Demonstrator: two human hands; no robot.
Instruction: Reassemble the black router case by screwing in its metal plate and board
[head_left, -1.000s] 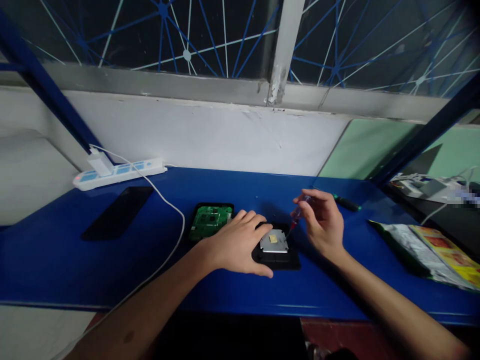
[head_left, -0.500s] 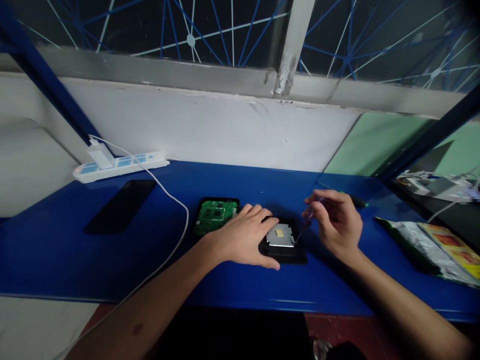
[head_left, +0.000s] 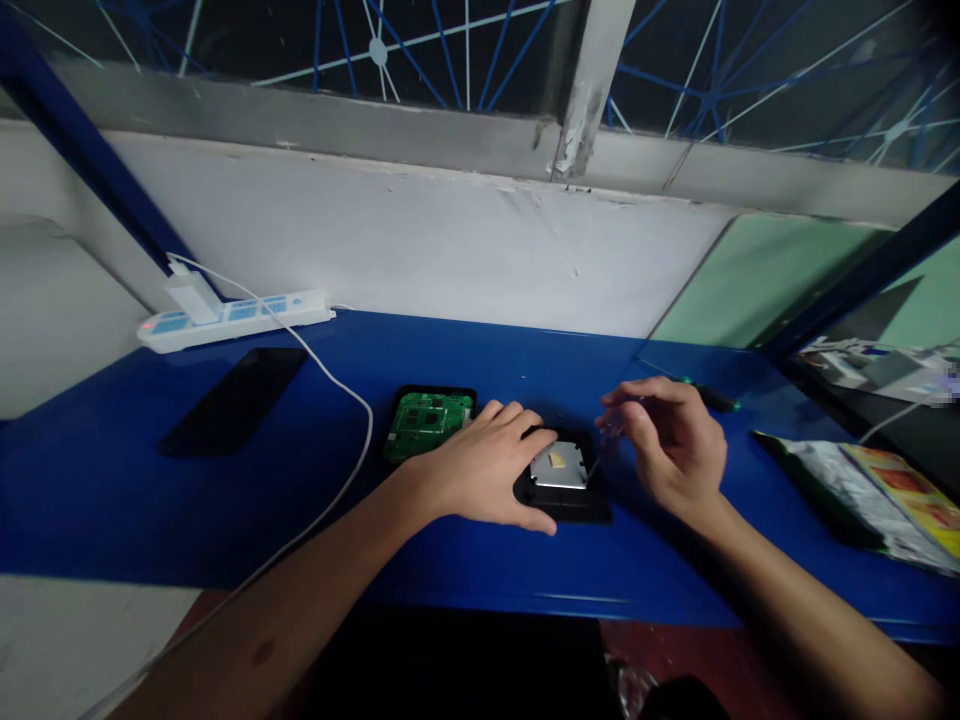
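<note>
My left hand (head_left: 491,465) lies with fingers spread over the left side of a black plastic cover (head_left: 577,508). Set in that cover is a silver metal plate (head_left: 559,474) with a small yellowish pad (head_left: 557,460) on it. My right hand (head_left: 671,440) pinches a screwdriver with a clear purplish handle (head_left: 613,425). Its thin shaft slants down to the right edge of the metal plate; whether the tip sits in a screw is too small to tell. Left of the cover, a green circuit board (head_left: 427,422) rests in a black housing, partly behind my left hand.
A white power strip (head_left: 240,318) with a plugged-in charger stands at the back left. Its white cable (head_left: 367,420) runs across the blue table (head_left: 480,570). A black phone-like slab (head_left: 232,402) lies nearby. At right are a dark-handled screwdriver (head_left: 712,396) and a shiny packet (head_left: 862,495).
The whole view has shifted slightly. My left hand stays on the cover, and my right hand still holds the screwdriver at the plate's right edge, its fingers slightly moved around the handle.
</note>
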